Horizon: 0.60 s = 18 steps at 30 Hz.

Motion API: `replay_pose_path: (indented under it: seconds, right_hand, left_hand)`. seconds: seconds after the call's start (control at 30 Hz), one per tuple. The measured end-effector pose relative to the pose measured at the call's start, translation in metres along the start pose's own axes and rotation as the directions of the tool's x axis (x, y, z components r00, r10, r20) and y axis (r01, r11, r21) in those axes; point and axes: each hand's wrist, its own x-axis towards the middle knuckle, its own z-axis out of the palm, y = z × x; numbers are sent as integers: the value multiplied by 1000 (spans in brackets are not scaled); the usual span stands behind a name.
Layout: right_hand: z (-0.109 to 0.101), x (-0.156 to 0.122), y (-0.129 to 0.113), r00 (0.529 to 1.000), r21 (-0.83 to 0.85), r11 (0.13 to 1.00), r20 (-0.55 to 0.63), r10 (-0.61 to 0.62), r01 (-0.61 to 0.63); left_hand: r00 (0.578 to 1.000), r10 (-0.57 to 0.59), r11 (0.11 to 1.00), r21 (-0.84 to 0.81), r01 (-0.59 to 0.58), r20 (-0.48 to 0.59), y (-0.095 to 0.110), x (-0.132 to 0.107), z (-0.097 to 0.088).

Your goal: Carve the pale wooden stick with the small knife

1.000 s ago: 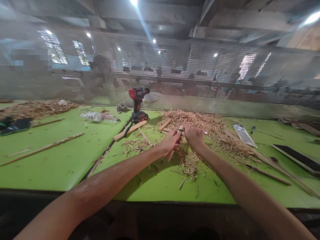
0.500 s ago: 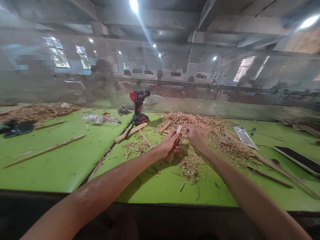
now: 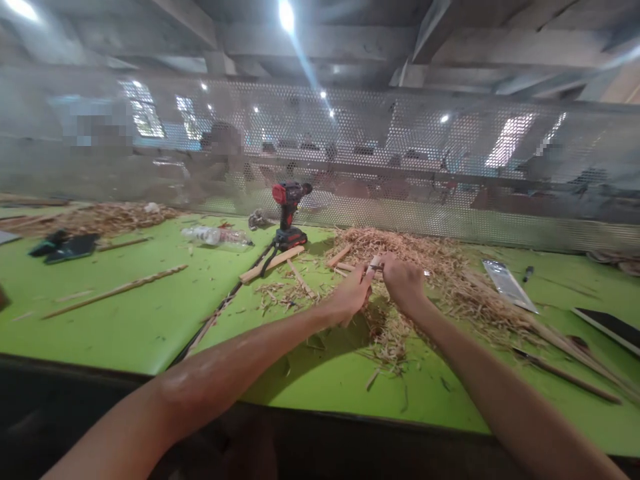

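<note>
My left hand (image 3: 353, 296) is closed around a short pale wooden stick (image 3: 373, 264), whose upper end pokes out above the fingers. My right hand (image 3: 404, 284) is closed too and meets the stick's top from the right; what it holds is hidden by the fingers. Both hands work over the green table (image 3: 125, 327), at the near edge of a heap of wood shavings (image 3: 430, 267).
A red and black cordless drill (image 3: 289, 215) stands behind the hands, with a clear plastic bottle (image 3: 216, 236) lying to its left. Long wooden sticks (image 3: 117, 291) lie left and right. A perforated metal screen (image 3: 380, 153) closes the table's far side. A second pile of shavings (image 3: 95, 217) sits far left.
The stick's top end has tilted slightly between frames while both hands stay on it. The camera has shifted a little left, so everything sits further right in the view.
</note>
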Motion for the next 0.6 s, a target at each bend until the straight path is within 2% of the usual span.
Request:
replay_pose_path:
  seconds: [0.1,0.27,0.37,0.43,0.6]
  right_hand:
    - [0,9,6,999,-14,999,1,37,-37]
    - [-3,27,43,972,-1,972,3,235,-235]
    - [-6,25,56,973,26,973,-25,229,-228]
    - [-6,20,48,986,44,986,-46,161,-159]
    - [-3,5,2,998,73,997,-54,-24,28]
  left_hand:
    - [999,32,999,19,-32,24,3,-2,-2]
    - [979,6,1000,-7,-5,202,6,-12,-8]
    - [975,-38,994,-88,58,217,10,-11,-13]
    - [975,-89,983,-140,119,205,12,-6,-18]
    - [959,-204,945,-216,244,195,15,0,-23]
